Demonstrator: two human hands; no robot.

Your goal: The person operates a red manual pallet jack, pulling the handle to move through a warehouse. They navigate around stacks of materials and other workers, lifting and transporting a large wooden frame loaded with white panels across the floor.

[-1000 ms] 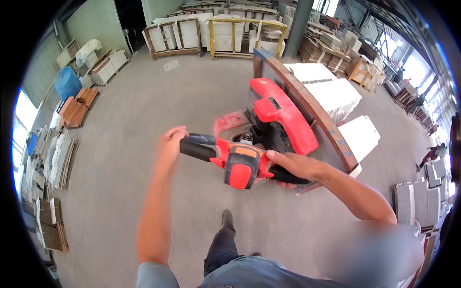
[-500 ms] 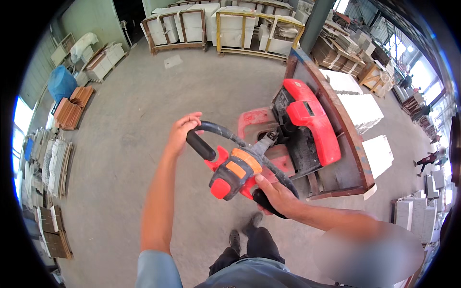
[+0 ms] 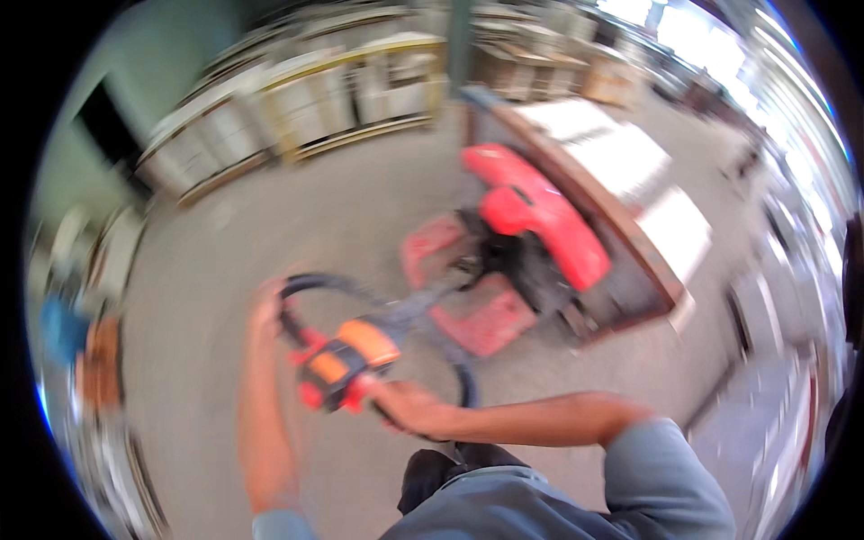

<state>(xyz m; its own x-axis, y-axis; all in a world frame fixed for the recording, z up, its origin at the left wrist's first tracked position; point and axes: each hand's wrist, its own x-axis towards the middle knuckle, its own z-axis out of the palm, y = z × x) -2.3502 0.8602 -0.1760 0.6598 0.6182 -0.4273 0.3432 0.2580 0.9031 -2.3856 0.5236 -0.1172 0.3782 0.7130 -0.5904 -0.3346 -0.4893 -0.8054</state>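
Observation:
In front of me is a red electric pallet truck [image 3: 549, 225] with a loop-shaped tiller handle [image 3: 369, 345] reaching back to me. The tiller's head carries orange panels and red controls. My left hand [image 3: 266, 310], smeared by motion, is closed about the handle's left grip. On the other side, my right hand [image 3: 409, 407] wraps the right grip close to the control head, thumb toward the controls. A brown metal-edged load frame [image 3: 576, 171] stands against the truck's far side, with white slabs [image 3: 621, 166] beyond its edge.
Crated white slabs [image 3: 310, 112] line the back wall beside a dark post [image 3: 459, 45]. A blue covered bundle [image 3: 63, 331] and orange-brown stacked pieces [image 3: 101, 364] are at the left. Grey slabs [image 3: 760, 310] stand at the right, and a blurred person is farther back.
The view has swung and blurred; the back crates now appear farther left. The tiller, with both my hands on it, appears lower and farther left, as does the truck.

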